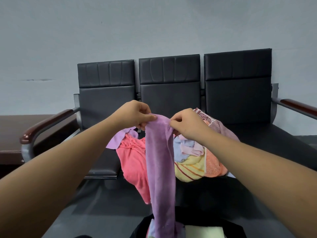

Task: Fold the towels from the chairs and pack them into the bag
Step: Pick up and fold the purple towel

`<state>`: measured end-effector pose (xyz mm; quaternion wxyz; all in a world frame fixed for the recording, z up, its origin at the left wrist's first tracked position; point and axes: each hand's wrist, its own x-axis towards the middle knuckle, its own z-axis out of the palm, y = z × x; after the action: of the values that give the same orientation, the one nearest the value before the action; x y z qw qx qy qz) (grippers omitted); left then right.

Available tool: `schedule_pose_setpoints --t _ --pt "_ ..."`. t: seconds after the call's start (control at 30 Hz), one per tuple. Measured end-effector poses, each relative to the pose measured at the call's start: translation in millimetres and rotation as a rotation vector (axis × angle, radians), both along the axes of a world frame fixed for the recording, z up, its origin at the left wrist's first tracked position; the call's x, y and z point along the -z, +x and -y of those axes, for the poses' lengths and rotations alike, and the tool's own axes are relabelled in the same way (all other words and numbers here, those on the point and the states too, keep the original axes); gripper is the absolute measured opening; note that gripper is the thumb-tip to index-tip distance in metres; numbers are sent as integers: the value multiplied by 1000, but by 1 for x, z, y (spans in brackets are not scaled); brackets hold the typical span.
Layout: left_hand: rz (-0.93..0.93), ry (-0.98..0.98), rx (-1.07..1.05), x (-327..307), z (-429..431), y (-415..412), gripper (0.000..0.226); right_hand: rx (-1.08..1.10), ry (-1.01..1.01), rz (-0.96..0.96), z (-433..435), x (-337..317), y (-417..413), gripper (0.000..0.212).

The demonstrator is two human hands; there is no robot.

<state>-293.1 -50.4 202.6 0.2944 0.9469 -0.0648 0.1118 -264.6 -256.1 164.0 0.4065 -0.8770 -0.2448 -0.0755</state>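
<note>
Evidently the fingers [148,118] of the left hand [135,115] and right hand [187,124] are clamped close together on the top edge of the purple towel [161,160], probably so it hangs straight for folding. Plush and bunched narrow, it drops below them toward the black bag [229,224]. The unfolded pile [132,160] lies just behind.

We've got a three-seat bench [169,93], black padded seats, set against the wall. The towel pile sits mostly on the middle seat. A coral towel [133,160] hangs over the front edge, and a lilac cloth [118,140] spills toward the left seat. A yellow striped towel [188,169] and an orange towel [214,165] lie at the front, touching. A light blue towel [180,148] and a pale pink one [193,148] lie on top. A dusty pink towel [221,126] sits at the back right. We can't count the rest.
</note>
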Motion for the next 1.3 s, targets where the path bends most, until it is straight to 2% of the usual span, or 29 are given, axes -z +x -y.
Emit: schedule_pose_setpoints --t 0.17,0.27,0.33,0.37,0.4,0.43,0.5,0.57,0.6,0.63,0.7,0.73,0.77,0.8,0.83,0.87,0.93,1.0,1.07,1.2,1.3 --pt "-17 249 49 10 -16 4 34 62 112 63 10 -3 7 25" --pt "-87 258 66 17 -29 4 39 117 173 64 20 -10 8 26" --pt "-197 138 85 20 -38 4 44 111 190 60 29 -12 7 24" --pt "-238 71 99 21 -42 3 54 106 203 56 34 -11 8 21" --pt "-251 -13 111 22 -46 3 62 106 216 54 38 -11 9 18" --pt "-238 -94 110 24 -48 4 61 110 226 55 41 -9 9 16" --pt "-131 -169 82 23 -42 1 38 131 243 42 47 -6 11 11" --pt "78 -251 38 13 -30 1 18 157 301 27 49 -12 13 7" --pt "160 -362 58 4 -24 0 13 152 388 3 49 -20 13 7" --pt "206 -533 121 -6 -20 0 10 95 557 -54 49 -30 14 9" --pt "166 -848 263 -21 -18 1 17 -171 1025 -273 53 -51 17 10" --pt "108 -864 295 -24 -19 3 23 -273 1145 -348 55 -56 23 12" --pt "41 -727 268 -24 -17 4 24 -275 1102 -360 58 -56 28 15" --pt "-3 -537 212 -20 -15 5 19 -181 922 -318 58 -53 32 19" --pt "-24 -429 151 -14 -14 6 14 -32 652 -223 61 -45 36 24" --pt "-36 -427 120 -8 -14 8 12 87 423 -137 64 -37 38 26" --pt "-23 -520 112 4 -14 11 15 171 208 -51 68 -25 37 15" --pt "-2 -531 131 12 -10 13 18 165 192 -4 69 -22 30 9" --pt "46 -563 92 18 -1 13 22 130 271 -9 68 -20 28 11" --pt "82 -608 101 17 16 11 24 -183 470 -198 52 -16 20 12" --pt "61 -607 177 17 29 10 23 -315 353 -300 36 -6 12 11"
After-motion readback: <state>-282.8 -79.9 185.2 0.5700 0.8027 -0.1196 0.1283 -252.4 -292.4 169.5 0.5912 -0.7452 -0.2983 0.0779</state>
